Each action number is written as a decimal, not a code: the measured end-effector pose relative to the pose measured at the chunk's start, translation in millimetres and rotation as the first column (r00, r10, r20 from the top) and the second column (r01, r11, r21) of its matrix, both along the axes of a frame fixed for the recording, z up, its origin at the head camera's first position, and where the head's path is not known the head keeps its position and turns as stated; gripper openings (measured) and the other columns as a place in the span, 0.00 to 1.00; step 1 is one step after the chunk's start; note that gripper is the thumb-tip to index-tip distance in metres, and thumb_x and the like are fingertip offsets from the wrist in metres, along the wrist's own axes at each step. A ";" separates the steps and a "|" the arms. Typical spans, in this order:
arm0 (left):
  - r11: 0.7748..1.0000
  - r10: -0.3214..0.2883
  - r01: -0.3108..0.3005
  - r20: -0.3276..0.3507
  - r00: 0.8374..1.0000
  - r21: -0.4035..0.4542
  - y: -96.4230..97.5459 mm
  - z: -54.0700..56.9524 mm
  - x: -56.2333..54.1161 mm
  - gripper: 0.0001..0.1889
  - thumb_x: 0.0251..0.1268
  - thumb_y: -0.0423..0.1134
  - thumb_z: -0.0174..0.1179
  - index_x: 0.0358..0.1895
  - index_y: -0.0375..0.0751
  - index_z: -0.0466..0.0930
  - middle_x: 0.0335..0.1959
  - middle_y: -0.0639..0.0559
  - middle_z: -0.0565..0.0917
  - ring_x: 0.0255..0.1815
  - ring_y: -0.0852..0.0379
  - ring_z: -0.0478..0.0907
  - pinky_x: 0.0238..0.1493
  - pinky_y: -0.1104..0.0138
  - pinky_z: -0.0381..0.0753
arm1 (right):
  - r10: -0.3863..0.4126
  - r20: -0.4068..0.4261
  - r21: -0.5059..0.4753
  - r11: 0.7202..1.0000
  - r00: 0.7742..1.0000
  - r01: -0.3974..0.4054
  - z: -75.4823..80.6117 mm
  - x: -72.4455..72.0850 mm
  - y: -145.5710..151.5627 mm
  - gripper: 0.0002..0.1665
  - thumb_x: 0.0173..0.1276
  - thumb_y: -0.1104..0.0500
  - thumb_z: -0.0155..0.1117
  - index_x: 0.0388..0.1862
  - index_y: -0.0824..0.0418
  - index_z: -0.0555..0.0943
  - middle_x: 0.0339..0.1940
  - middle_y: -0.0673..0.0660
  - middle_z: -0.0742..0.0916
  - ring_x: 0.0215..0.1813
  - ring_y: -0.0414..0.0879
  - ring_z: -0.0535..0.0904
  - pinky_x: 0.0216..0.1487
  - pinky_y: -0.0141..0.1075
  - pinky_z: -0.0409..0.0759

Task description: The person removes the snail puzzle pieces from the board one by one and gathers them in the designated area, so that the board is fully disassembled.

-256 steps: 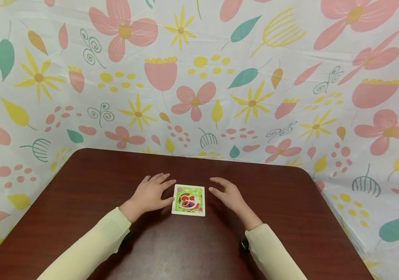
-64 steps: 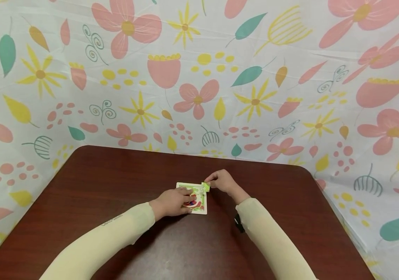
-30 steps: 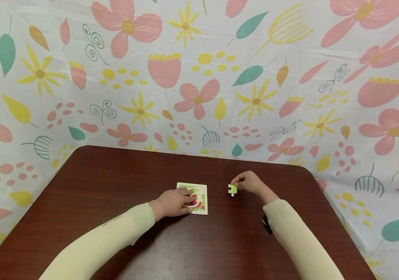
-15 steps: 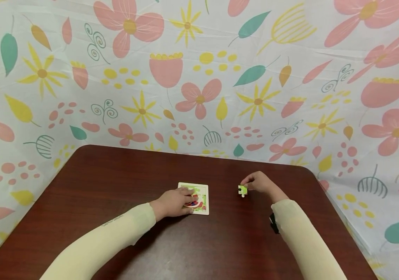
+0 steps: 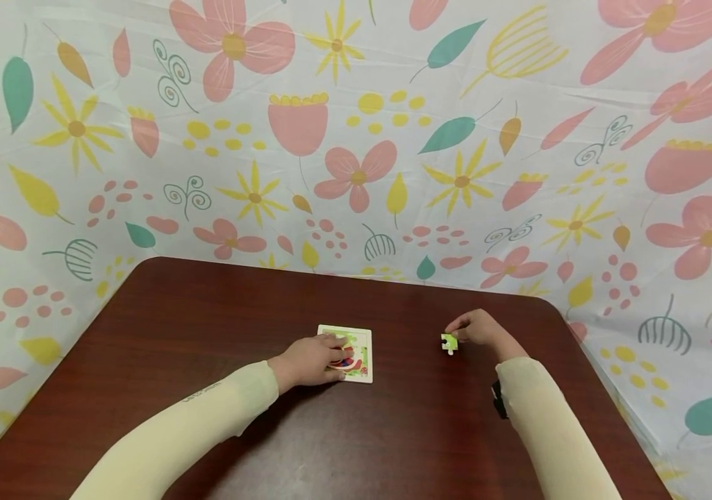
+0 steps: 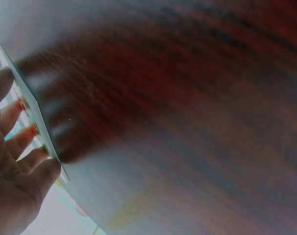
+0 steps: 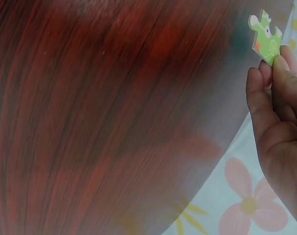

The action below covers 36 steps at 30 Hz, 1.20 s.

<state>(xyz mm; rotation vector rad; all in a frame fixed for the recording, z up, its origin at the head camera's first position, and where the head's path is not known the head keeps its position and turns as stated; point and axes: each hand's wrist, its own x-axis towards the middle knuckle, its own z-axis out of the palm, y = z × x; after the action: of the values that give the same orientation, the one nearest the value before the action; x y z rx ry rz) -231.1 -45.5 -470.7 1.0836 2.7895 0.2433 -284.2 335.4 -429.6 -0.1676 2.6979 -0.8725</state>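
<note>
A small square jigsaw puzzle with a cream frame lies mid-table, its snail picture partly covered by my left hand. That hand rests on the puzzle with its fingers spread over the picture; the left wrist view has the fingertips on the face of the board and the thumb at its edge. Off to the right, my right hand pinches a green and white puzzle piece between thumb and fingertips. In the right wrist view the piece points away from the fingers, its knob and notches showing.
Both things are on or over a dark red-brown table with rounded far corners. Behind it hangs a white cloth printed with flowers and leaves. A black band shows under the right sleeve.
Earlier both hands flanked the puzzle with its picture uncovered. Since then my left hand has settled on it, and my right hand has carried the piece from its upper right corner farther right.
</note>
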 end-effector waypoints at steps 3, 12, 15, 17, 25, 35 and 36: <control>1.000 0.001 -0.001 0.001 1.000 0.000 -0.3 -0.2 0.2 0.27 0.73 0.53 0.61 0.72 0.53 0.76 0.76 0.49 0.73 0.78 0.44 0.70 0.73 0.53 0.75 | -0.005 -0.002 0.013 1.000 1.000 0.006 1.1 1.3 3.3 0.11 0.72 0.69 0.62 0.45 0.74 0.87 0.47 0.70 0.90 0.44 0.51 0.87 0.47 0.45 0.87; 1.000 0.014 -0.014 0.009 1.000 0.005 -0.4 -1.4 -0.2 0.27 0.73 0.54 0.61 0.72 0.54 0.76 0.77 0.50 0.73 0.78 0.45 0.69 0.73 0.53 0.75 | -0.007 0.004 -0.004 1.000 1.000 0.007 -0.1 1.0 12.7 0.10 0.72 0.70 0.62 0.45 0.75 0.87 0.48 0.70 0.90 0.45 0.52 0.88 0.49 0.46 0.88; 1.000 0.016 -0.016 0.007 1.000 0.005 -0.5 -2.2 -0.1 0.27 0.73 0.54 0.61 0.72 0.55 0.76 0.77 0.51 0.73 0.78 0.45 0.69 0.73 0.53 0.75 | -0.022 0.016 -0.016 1.000 1.000 0.022 0.4 1.0 13.1 0.11 0.72 0.70 0.61 0.45 0.75 0.87 0.48 0.71 0.89 0.46 0.52 0.88 0.48 0.45 0.88; 1.000 0.018 -0.018 0.007 1.000 0.004 -0.5 -2.6 -0.1 0.27 0.72 0.54 0.62 0.72 0.55 0.76 0.77 0.51 0.73 0.78 0.45 0.69 0.72 0.53 0.75 | -0.020 0.019 -0.021 1.000 1.000 0.020 1.1 1.5 13.0 0.11 0.72 0.70 0.61 0.45 0.75 0.87 0.49 0.72 0.89 0.46 0.52 0.88 0.49 0.46 0.88; 1.000 0.012 -0.012 0.009 1.000 0.010 -0.4 0.9 1.2 0.26 0.73 0.53 0.61 0.71 0.53 0.77 0.76 0.50 0.74 0.77 0.44 0.71 0.73 0.53 0.75 | -0.018 0.017 -0.010 1.000 1.000 0.018 2.2 4.0 15.9 0.10 0.72 0.71 0.61 0.44 0.77 0.86 0.48 0.73 0.89 0.44 0.53 0.88 0.47 0.46 0.88; 1.000 0.019 -0.019 0.020 1.000 0.013 -0.4 -0.4 0.4 0.27 0.72 0.53 0.62 0.71 0.54 0.76 0.77 0.50 0.73 0.78 0.44 0.70 0.73 0.53 0.74 | -0.011 0.022 0.012 1.000 1.000 0.011 2.2 5.0 20.8 0.10 0.72 0.70 0.61 0.44 0.76 0.86 0.48 0.72 0.88 0.43 0.52 0.86 0.46 0.45 0.87; 1.000 0.019 -0.019 0.022 1.000 0.015 -0.4 -0.4 0.2 0.27 0.72 0.53 0.61 0.71 0.54 0.76 0.77 0.50 0.73 0.78 0.44 0.70 0.74 0.53 0.74 | -0.016 0.024 0.008 1.000 1.000 0.016 1.8 4.7 21.7 0.10 0.72 0.70 0.61 0.44 0.76 0.86 0.48 0.72 0.88 0.43 0.52 0.86 0.47 0.45 0.87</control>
<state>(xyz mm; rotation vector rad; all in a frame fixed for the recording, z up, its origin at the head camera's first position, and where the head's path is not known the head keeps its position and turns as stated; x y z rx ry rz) -230.9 -45.9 -471.1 1.0519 2.7843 0.2767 -279.5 357.1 -427.8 -0.1332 2.6836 -0.8624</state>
